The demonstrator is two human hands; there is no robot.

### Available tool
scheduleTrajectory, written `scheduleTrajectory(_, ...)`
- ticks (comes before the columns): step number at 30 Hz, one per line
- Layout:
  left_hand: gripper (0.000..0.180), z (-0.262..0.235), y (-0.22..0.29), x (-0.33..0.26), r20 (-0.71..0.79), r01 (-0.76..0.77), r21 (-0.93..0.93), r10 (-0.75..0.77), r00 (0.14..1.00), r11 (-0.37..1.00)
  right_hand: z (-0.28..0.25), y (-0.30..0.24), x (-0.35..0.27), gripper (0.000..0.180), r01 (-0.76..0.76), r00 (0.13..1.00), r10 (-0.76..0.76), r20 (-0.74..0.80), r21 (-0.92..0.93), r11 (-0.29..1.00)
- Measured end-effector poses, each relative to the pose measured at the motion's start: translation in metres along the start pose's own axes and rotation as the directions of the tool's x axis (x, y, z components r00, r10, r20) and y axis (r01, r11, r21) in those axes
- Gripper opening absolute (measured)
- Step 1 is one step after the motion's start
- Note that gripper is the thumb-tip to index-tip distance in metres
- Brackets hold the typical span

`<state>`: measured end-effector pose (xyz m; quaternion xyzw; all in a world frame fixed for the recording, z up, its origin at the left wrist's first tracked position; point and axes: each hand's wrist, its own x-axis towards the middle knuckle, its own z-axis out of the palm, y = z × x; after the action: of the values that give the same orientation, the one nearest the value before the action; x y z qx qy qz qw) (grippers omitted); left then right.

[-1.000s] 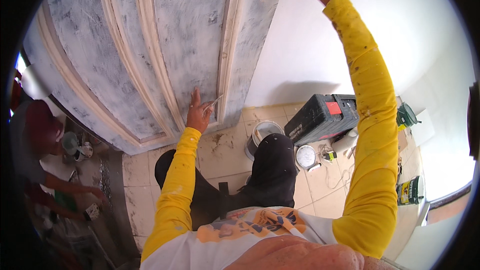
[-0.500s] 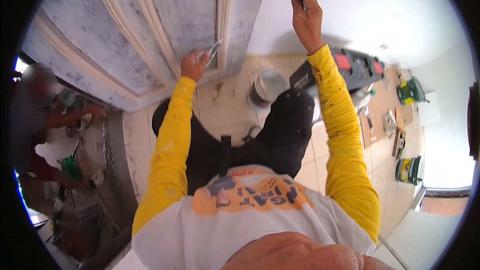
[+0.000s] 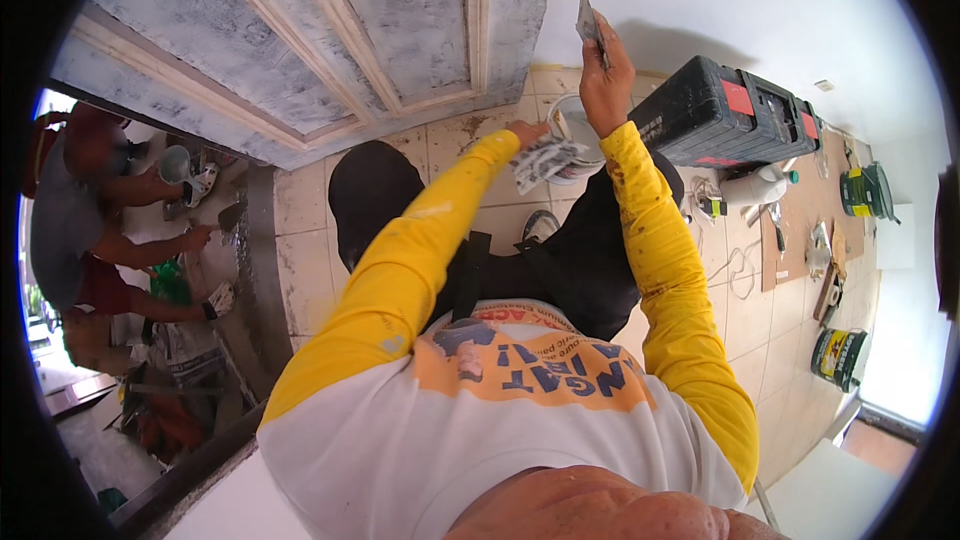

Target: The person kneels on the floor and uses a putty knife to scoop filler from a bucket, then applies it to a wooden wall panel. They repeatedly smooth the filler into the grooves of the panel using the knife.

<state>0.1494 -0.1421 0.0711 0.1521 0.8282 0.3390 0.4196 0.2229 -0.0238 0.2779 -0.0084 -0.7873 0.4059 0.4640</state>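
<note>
My right hand is raised near the white wall, closed on a putty knife whose thin grey blade points up and away. Lower and to the left, my left hand reaches to the near side of a bucket. Its fingers are closed on a flat, grey-smeared scraper, partly blurred. Part of the bucket is hidden behind my hands. A pale stick-like piece shows at the bucket's mouth. Ahead on the left stands a panelled door, its surface patchy with grey and white, with pale raised mouldings.
A black toolbox with red parts lies by the wall. Near it are a white jug, tools on brown cardboard and green tubs. At left, a co-worker crouches beyond the door, holding a small pail.
My left hand has moved from the door's lower edge rightward to the bucket, carrying the scraper. The right hand has come lower with its putty knife. My view has shifted slightly.
</note>
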Motion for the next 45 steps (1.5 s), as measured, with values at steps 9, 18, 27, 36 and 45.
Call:
scheduleTrajectory(9,0.069,0.042,0.012,0.001,-0.225,0.044,0.045,-0.033,0.974,0.998,-0.006,0.018,-0.005,0.038,-0.138,0.990,0.136,0.025,0.058,0.989)
scheduleTrajectory(18,0.074,-0.056,-0.080,-0.063,-0.203,0.102,0.191,-0.062,0.977,0.976,0.051,0.012,0.000,0.036,-0.121,0.985,0.088,0.145,0.236,0.964)
scheduleTrajectory(27,0.048,-0.143,-0.211,-0.140,-0.218,0.442,0.392,-0.385,0.897,0.807,0.161,-0.043,-0.041,0.037,-0.361,0.793,0.001,0.609,0.469,0.806)
scheduleTrajectory(36,0.049,-0.136,-0.154,-0.124,-0.459,0.349,-0.249,-0.427,0.779,0.904,0.148,-0.029,-0.045,0.039,-0.256,0.800,0.001,0.600,0.340,0.905)
scheduleTrajectory(45,0.051,-0.114,-0.130,-0.064,-0.451,0.331,-0.276,-0.426,0.784,0.902,0.107,0.010,-0.036,0.043,-0.404,0.770,0.189,0.610,0.237,0.883)
